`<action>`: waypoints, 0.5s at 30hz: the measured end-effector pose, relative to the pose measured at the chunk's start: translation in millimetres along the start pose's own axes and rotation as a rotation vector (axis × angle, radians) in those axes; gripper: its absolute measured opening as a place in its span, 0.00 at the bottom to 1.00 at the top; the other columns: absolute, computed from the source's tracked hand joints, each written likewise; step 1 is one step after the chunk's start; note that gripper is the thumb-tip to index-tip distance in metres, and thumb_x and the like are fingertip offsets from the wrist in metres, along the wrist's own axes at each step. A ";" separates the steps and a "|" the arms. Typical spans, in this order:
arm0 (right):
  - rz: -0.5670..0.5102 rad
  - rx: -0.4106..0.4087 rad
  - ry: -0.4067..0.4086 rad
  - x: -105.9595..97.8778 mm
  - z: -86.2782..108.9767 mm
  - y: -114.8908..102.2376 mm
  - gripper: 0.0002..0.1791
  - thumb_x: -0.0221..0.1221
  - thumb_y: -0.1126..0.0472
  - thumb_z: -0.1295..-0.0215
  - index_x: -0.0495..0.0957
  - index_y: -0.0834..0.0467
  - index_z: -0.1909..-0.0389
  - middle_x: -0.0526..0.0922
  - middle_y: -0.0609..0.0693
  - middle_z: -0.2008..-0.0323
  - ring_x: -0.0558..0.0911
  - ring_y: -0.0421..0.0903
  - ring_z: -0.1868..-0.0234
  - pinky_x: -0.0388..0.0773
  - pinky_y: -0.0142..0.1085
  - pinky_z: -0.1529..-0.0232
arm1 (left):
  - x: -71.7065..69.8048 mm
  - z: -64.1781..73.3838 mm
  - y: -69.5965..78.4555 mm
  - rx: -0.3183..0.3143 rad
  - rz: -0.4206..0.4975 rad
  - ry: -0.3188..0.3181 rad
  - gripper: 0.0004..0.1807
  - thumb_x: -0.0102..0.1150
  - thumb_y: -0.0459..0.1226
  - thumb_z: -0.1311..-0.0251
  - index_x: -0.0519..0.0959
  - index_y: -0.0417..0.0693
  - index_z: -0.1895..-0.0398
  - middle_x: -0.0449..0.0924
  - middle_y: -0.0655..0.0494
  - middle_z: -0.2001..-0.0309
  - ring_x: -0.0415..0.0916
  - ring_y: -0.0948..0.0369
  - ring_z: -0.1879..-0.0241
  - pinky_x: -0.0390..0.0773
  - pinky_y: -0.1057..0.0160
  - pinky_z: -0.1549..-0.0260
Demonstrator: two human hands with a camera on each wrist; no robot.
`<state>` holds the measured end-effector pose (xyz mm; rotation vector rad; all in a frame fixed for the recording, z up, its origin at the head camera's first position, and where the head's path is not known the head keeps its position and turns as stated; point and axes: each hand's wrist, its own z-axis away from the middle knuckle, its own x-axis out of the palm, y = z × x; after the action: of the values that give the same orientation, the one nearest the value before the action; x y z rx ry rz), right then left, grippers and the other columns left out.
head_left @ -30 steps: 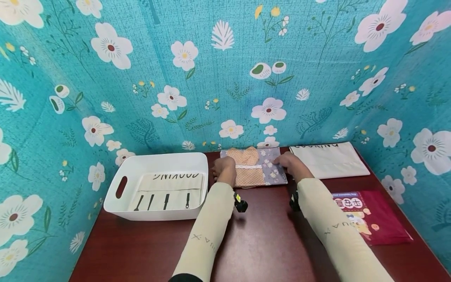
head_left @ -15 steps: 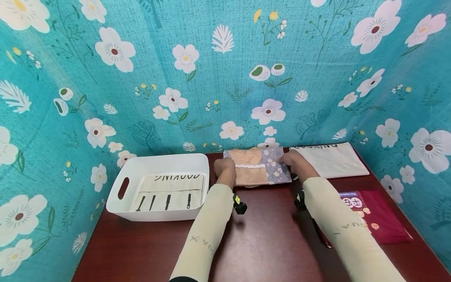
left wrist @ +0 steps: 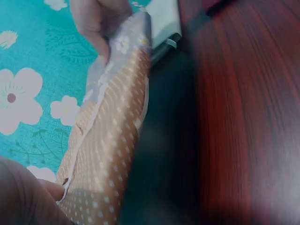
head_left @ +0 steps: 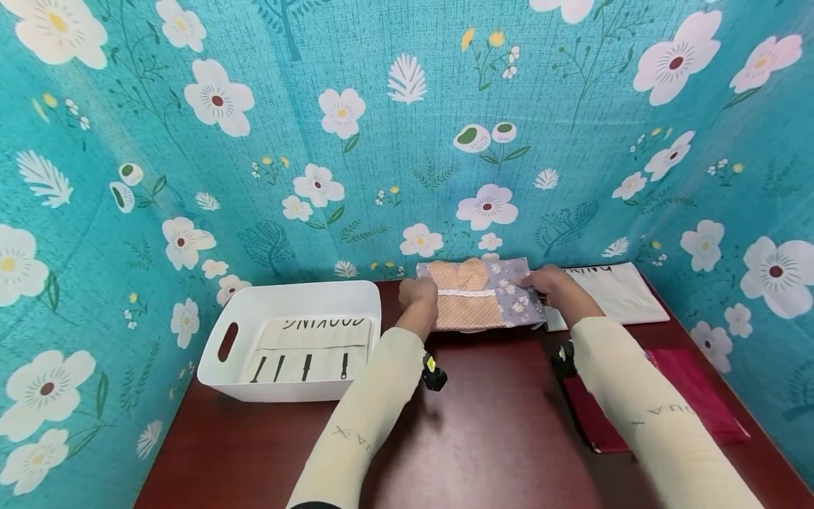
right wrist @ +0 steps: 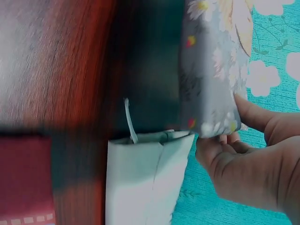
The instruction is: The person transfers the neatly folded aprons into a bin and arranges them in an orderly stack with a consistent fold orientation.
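Both hands hold a folded apron (head_left: 472, 304) of grey floral and orange polka-dot cloth with a white lace strip. My left hand (head_left: 420, 304) grips its left end, thumb on the cloth in the left wrist view, near the lace (left wrist: 96, 112). At the other end, my right hand (right wrist: 253, 159) pinches the corner, thumb on the outer face and fingers curled behind the edge. The apron is raised off the table, with dark shadow below it. A folded cream cloth (right wrist: 145, 178) with black lettering lies just beyond the right hand.
A white plastic basket (head_left: 289, 391) stands at left, holding a folded cream cloth (head_left: 308, 346) printed "COOKING" with black utensils. A dark red packet (head_left: 706, 396) lies at right, partly under the right sleeve. Floral teal fabric (head_left: 394, 162) hangs along the reddish-brown table's (head_left: 490, 438) back and sides.
Both hands have moved to the right with the apron, lifting it slightly; its right end now overlaps the cream cloth. The right forearm covers more of the red packet.
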<state>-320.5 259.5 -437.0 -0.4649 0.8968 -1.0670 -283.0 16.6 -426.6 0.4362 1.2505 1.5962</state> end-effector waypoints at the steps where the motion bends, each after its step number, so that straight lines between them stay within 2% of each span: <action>1: -0.010 -0.008 -0.010 -2.4 1.4 0.5 0.31 0.51 0.60 0.29 0.55 0.71 0.32 0.68 0.62 0.42 0.75 0.50 0.50 0.78 0.39 0.52 | -1.1 -0.2 2.1 0.002 -0.014 -0.006 0.16 0.46 0.36 0.34 0.78 0.36 0.51 0.81 0.44 0.55 0.77 0.54 0.56 0.79 0.55 0.56; 3: -0.015 -0.029 -0.035 -7.1 5.1 1.6 0.30 0.52 0.59 0.29 0.57 0.71 0.33 0.69 0.59 0.46 0.76 0.47 0.55 0.79 0.37 0.57 | -4.5 -1.4 6.1 0.013 -0.052 -0.018 0.17 0.48 0.36 0.36 0.77 0.35 0.48 0.81 0.43 0.52 0.77 0.54 0.53 0.79 0.56 0.54; 7: -0.017 -0.103 -0.095 -13.8 13.5 2.2 0.30 0.53 0.59 0.30 0.58 0.72 0.35 0.68 0.58 0.46 0.77 0.44 0.58 0.80 0.36 0.56 | -15.9 -4.2 14.3 0.035 -0.098 -0.085 0.27 0.50 0.31 0.41 0.68 0.35 0.36 0.72 0.45 0.38 0.72 0.56 0.45 0.77 0.61 0.53; 11: -0.028 -0.151 -0.128 -17.4 19.7 1.4 0.29 0.55 0.59 0.31 0.60 0.73 0.37 0.71 0.57 0.50 0.79 0.41 0.62 0.81 0.36 0.57 | -30.2 -7.3 24.8 0.028 -0.100 -0.240 0.40 0.52 0.24 0.46 0.53 0.38 0.27 0.59 0.46 0.29 0.66 0.55 0.43 0.73 0.62 0.59; 15: -0.004 -0.159 -0.154 -19.9 26.0 0.0 0.28 0.55 0.58 0.31 0.62 0.72 0.38 0.73 0.53 0.56 0.78 0.40 0.63 0.81 0.35 0.59 | -46.5 -8.7 39.0 -0.001 -0.145 -0.418 0.44 0.55 0.23 0.44 0.46 0.37 0.26 0.58 0.42 0.30 0.65 0.52 0.41 0.75 0.59 0.48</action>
<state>-303.1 275.2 -414.0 -0.6727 0.8471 -0.9535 -289.3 -25.7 -382.6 0.6276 0.9387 1.2994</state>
